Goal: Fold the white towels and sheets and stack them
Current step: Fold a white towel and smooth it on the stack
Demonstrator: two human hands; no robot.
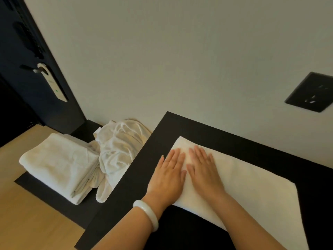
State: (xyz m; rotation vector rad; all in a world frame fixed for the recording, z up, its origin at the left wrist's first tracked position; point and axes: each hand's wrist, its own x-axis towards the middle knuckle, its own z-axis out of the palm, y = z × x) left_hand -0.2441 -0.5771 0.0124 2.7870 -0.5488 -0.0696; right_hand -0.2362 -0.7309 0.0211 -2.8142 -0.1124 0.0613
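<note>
Left hand (168,175), right hand (205,170) flat on towel (252,192), corner cropped

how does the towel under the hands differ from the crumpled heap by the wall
The towel lies flat and smooth in a long folded strip; the crumpled heap is bunched and wrinkled, not folded. The towel is on the higher black table, the heap on the lower dark surface beside the folded stack. The left hand and right hand press flat on the towel; no hand touches the heap. Both are white cloth.
</note>
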